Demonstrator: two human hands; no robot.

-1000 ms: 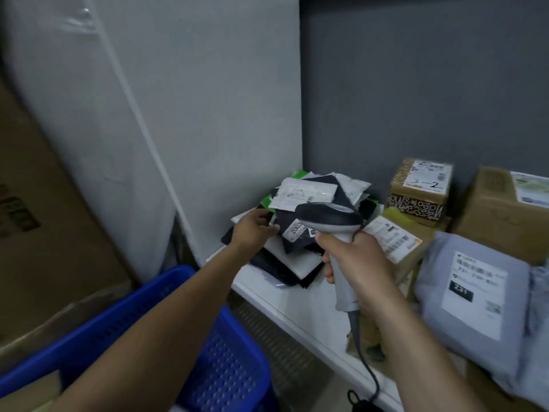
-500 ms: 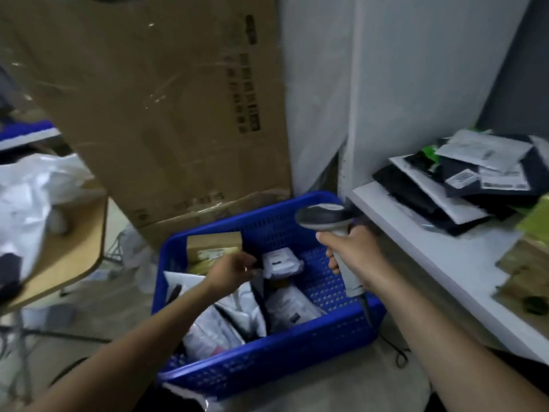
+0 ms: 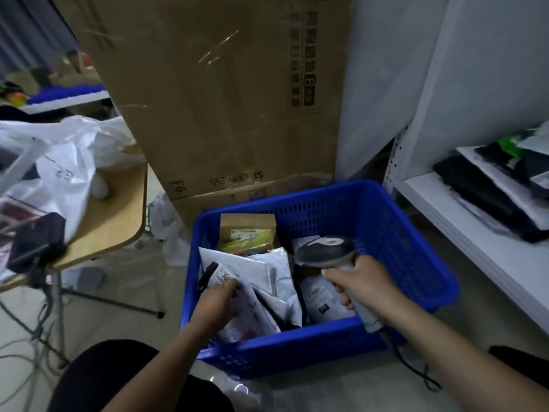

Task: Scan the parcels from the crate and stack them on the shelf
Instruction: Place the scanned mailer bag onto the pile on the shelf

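Blue crate (image 3: 401,233) of parcels (image 3: 267,269) on floor (image 3: 341,391), btwn wooden worktop (image 3: 118,209) & white shelf (image 3: 490,242); big carton (image 3: 222,99) behind. L hand (image 3: 219,301) pinches labelled parcel (image 3: 225,275) in crate; R hand (image 3: 362,285) wrapped round scanner (image 3: 325,251).

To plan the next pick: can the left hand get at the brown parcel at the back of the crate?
Probably yes. The brown parcel stands uncovered at the crate's far wall, ahead of the left hand, which pinches a white mailer; the right hand's scanner is off to the side.
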